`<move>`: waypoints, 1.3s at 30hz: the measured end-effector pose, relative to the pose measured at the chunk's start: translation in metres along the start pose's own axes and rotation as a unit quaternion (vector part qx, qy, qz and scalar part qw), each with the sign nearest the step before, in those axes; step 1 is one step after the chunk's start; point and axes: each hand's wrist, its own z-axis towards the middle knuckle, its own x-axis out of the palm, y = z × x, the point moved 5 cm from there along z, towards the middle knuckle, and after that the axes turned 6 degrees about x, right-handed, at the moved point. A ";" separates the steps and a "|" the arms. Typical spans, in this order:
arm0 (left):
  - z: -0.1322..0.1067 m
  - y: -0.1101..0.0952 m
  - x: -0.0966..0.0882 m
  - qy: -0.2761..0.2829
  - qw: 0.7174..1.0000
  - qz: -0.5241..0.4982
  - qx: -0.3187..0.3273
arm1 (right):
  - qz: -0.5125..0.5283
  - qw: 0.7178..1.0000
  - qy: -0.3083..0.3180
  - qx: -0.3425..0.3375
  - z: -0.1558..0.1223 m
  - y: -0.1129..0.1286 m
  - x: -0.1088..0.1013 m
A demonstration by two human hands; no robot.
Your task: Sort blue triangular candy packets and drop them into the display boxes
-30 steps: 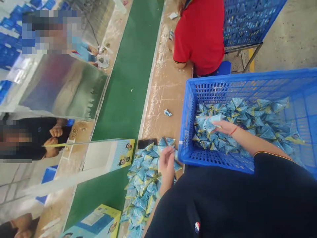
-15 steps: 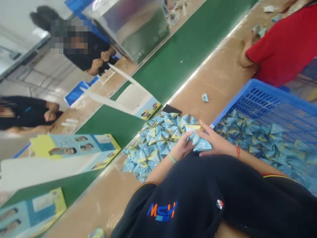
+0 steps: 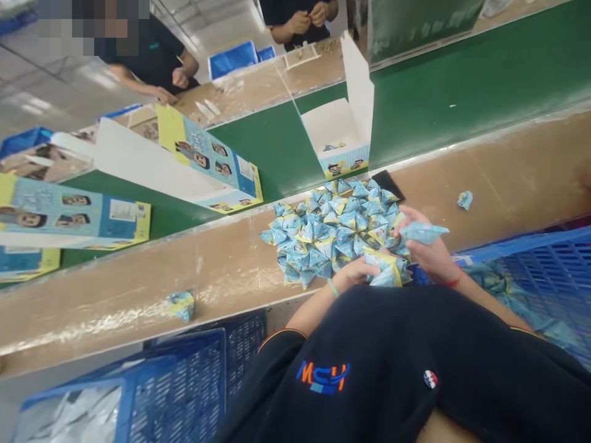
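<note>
At the front edge of the bench, my left hand point(image 3: 355, 272) is closed on light-blue and yellow packets point(image 3: 388, 271); I cannot tell exactly how many. To its right and slightly higher, my right hand point(image 3: 431, 252) grips a pyramid-shaped blue packet point(image 3: 423, 232) between thumb and fingers. Just beyond both hands, a heap of similar packets point(image 3: 323, 231) covers the bench top. An open printed box point(image 3: 344, 161) with raised white flaps stands behind the heap, with a few packets visible inside it.
More printed boxes point(image 3: 217, 160) stand on the green belt point(image 3: 415, 80) at left. Blue crates are at lower left point(image 3: 180, 381) and right point(image 3: 554, 258), the right one holding packets. Single packets lie on the bench point(image 3: 231, 277). Co-workers point(image 3: 152, 55) sit across the belt.
My view has swung and levelled, bringing the lower-left crate into sight. My hands have moved apart, and each now has packets in it.
</note>
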 end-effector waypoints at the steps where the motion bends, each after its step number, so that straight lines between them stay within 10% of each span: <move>1: -0.003 -0.004 0.002 0.023 1.000 -0.001 0.013 | -0.010 0.999 -0.033 -0.008 0.007 0.012 -0.004; 15: -0.058 -0.034 -0.021 -0.028 0.994 0.007 0.103 | 0.092 0.985 0.093 -0.110 0.081 0.116 0.001; 25: -0.089 -0.042 -0.032 -0.091 0.984 0.024 0.151 | 0.059 0.974 0.216 -0.044 0.118 0.082 0.055; 39: -0.103 -0.049 -0.041 -0.101 0.982 0.028 0.155 | -0.164 0.968 0.176 -0.065 0.124 0.037 0.096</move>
